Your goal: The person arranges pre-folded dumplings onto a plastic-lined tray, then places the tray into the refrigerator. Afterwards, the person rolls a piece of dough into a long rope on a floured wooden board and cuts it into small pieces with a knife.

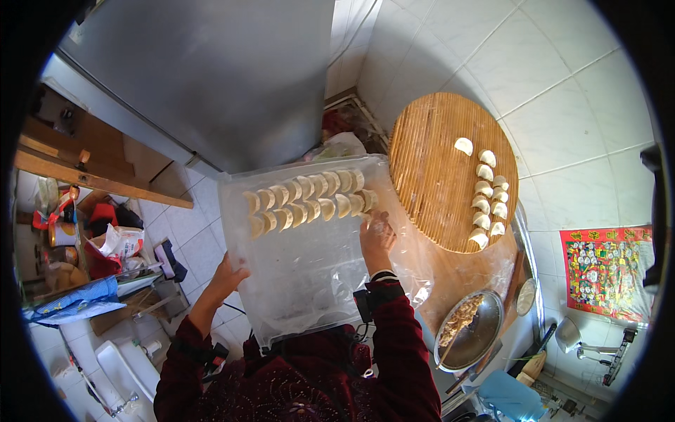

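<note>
My left hand (231,275) grips the left rim of a translucent plastic tray (295,274) held in front of me. Inside it, two rows of folded dumplings (298,212) fill the far part, and its near part shows bare, dusty plastic. My right hand (377,235) reaches over the tray's right side, just below the end of the nearer row. At its fingertips a pale dumpling (365,216) shows in part; the fingers hide the rest. Off to the right, more dumplings (482,204) sit on a round slatted board (432,169).
A steel bowl (477,337) of filling with chopsticks stands on the wooden counter (448,274) at right. Plastic film (414,253) lies by the tray. Beyond the tray rises a grey refrigerator (211,79); a tiled wall (569,121) bounds the right. An open wooden drawer (105,182) juts in at left.
</note>
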Available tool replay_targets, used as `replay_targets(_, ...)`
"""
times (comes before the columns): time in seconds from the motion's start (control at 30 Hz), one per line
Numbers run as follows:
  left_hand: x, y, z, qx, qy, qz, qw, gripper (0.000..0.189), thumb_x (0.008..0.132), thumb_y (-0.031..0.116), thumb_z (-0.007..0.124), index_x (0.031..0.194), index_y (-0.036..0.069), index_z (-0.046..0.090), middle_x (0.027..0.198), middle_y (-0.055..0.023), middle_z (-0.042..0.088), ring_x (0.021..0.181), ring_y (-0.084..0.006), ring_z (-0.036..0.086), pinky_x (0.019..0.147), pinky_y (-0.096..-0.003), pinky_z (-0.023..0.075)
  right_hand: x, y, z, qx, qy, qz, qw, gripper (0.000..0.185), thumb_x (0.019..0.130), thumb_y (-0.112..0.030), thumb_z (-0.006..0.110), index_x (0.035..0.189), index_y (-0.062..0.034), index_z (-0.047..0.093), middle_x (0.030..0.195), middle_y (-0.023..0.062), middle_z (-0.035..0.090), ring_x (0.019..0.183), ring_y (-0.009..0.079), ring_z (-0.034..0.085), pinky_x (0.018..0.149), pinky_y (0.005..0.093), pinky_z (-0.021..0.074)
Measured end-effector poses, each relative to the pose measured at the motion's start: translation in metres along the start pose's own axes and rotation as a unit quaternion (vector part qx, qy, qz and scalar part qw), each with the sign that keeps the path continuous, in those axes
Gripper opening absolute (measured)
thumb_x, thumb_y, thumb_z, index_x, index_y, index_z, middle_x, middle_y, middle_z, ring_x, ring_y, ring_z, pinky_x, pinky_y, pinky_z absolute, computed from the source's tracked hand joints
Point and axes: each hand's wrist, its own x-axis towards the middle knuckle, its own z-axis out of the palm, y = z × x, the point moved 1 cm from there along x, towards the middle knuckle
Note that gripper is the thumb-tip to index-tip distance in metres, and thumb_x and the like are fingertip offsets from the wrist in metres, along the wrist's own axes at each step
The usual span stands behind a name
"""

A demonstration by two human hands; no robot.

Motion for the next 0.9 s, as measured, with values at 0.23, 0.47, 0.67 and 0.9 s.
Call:
replay_targets(0.23, 0.005, -0.002, -0.002, -0.003, -0.036, -0.011, 0.999, 0.075, 0.078, 0.022, 0.059, 0.144, 0.01, 0.023, 0.119, -0.0084, 0.051, 0.101, -0.0204, 0.054, 0.066, -0.0339, 0.0521, -0.001, -0.003, -0.066, 0.118, 0.123, -0.124, 0.978, 0.015, 0.082, -0.021, 0.06, 0.094, -0.0118, 0.058, 0.084, 0.0096, 0.059, 0.067, 0.0313, 0.062, 0.062, 0.0446, 0.0495)
replay_targets(0.47, 0.0, 0.0, 0.0, 0.0, -0.005, -0.018, 1.0, 0.073, 0.071, 0.019, 0.058, 0.137, 0.005, 0.029, 0.115, -0.0117, 0.051, 0.097, -0.0213, 0.055, 0.065, -0.031, 0.0496, 0.108, 0.058, -0.151, 0.051, 0.286, -0.133, 0.948, 0.023, 0.081, -0.006, 0.055, 0.104, -0.0046, 0.056, 0.107, 0.0137, 0.052, 0.103, 0.0312, 0.05, 0.086, 0.0403, 0.0452)
replay_targets(0.67, 0.003, -0.011, 0.002, -0.023, 0.004, 0.021, 0.999, 0.076, 0.071, 0.016, 0.058, 0.139, 0.004, 0.027, 0.115, -0.0123, 0.051, 0.103, -0.0233, 0.051, 0.083, -0.0342, 0.0459, 0.172, 0.097, -0.149, -0.034, 0.206, -0.082, 0.975, 0.048, 0.081, -0.001, 0.052, 0.128, -0.0061, 0.044, 0.129, 0.0137, 0.041, 0.126, 0.0338, 0.033, 0.1, 0.0415, 0.0396)
replay_targets(0.9, -0.004, -0.008, 0.003, -0.022, 0.001, 0.012, 1.0, 0.075, 0.073, 0.016, 0.058, 0.14, 0.004, 0.026, 0.114, -0.0126, 0.05, 0.103, -0.0226, 0.051, 0.086, -0.0347, 0.0446, 0.211, 0.117, -0.135, -0.053, 0.151, -0.077, 0.984, 0.045, 0.074, 0.0, 0.055, 0.118, -0.0069, 0.054, 0.118, 0.0165, 0.05, 0.113, 0.036, 0.047, 0.095, 0.0436, 0.04)
